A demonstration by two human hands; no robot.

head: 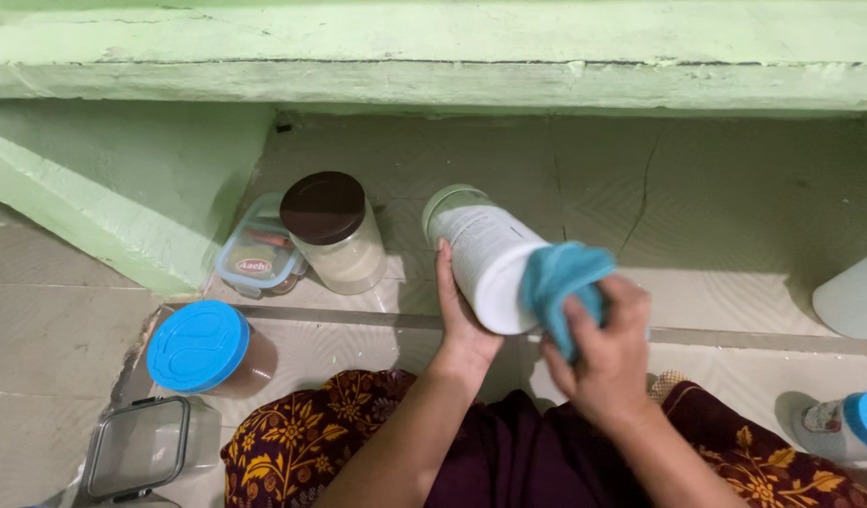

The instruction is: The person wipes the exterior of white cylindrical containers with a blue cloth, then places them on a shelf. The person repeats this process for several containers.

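My right hand (610, 353) pinches a blue cloth (557, 282) against the base of the white jar (485, 259), which my left hand (459, 315) grips from beneath, tilted on its side above the tiled floor (734, 282). I judge this the wiping step (base first); next calls for turning the jar. The brown-lidded jar (334, 230) stands close on the left; open floor lies right, under the green ledge (433, 80).

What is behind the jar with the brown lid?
Behind the jar with the brown lid sits a flat clear box with a blue rim, close to the green wall. Something reddish shows inside it; the jar covers its right end, so the rest is hidden.
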